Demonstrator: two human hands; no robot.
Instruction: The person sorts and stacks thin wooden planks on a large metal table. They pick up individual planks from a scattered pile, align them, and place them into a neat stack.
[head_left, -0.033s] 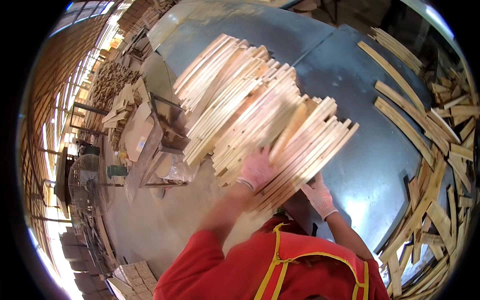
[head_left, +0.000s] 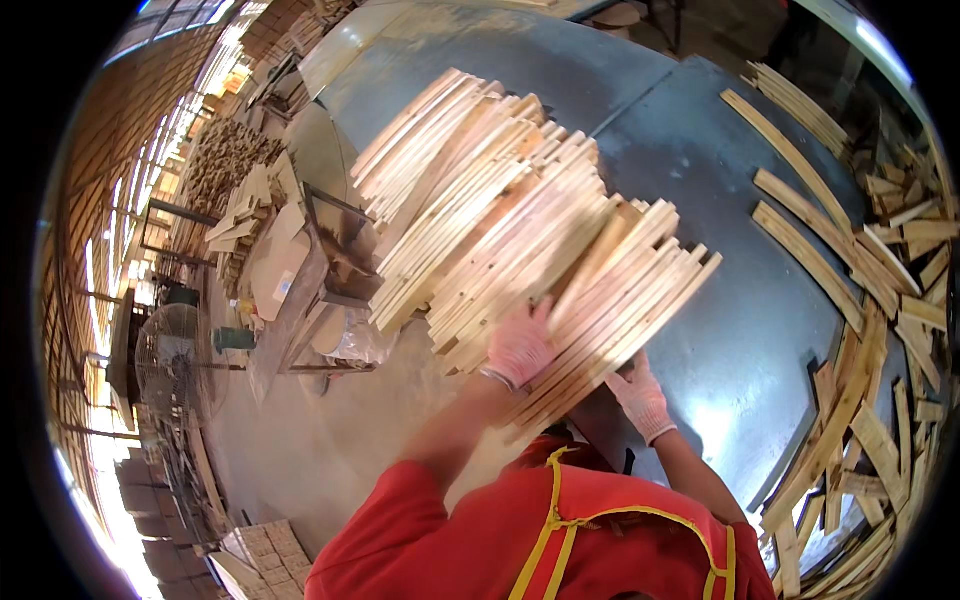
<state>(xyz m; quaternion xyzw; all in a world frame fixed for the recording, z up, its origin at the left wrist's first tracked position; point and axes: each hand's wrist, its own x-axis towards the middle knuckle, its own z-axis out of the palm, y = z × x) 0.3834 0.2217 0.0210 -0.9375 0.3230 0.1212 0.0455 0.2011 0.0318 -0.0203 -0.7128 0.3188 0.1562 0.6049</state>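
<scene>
A broad layer of pale wooden strips lies side by side on the metal table, their ends uneven. My left hand, in a pinkish knit glove, rests over the near part of the layer. Its fingers close at the near end of one wooden strip, which lies tilted beside a dark gap; part of the grip is hidden. My right hand, gloved alike, is at the right near edge of the layer. Its thumb and fingers are apart, touching or very near the outermost strip, with nothing held.
The blue-grey metal table stretches ahead and right. Loose boards and a jumbled heap of offcuts lie along its right side. At left stand a fan, a cart with wood pieces and a stack of blocks on the floor.
The tilted strip by my left hand has turned, showing a darker face. My left hand has shifted slightly right; my right hand stays almost where it was.
</scene>
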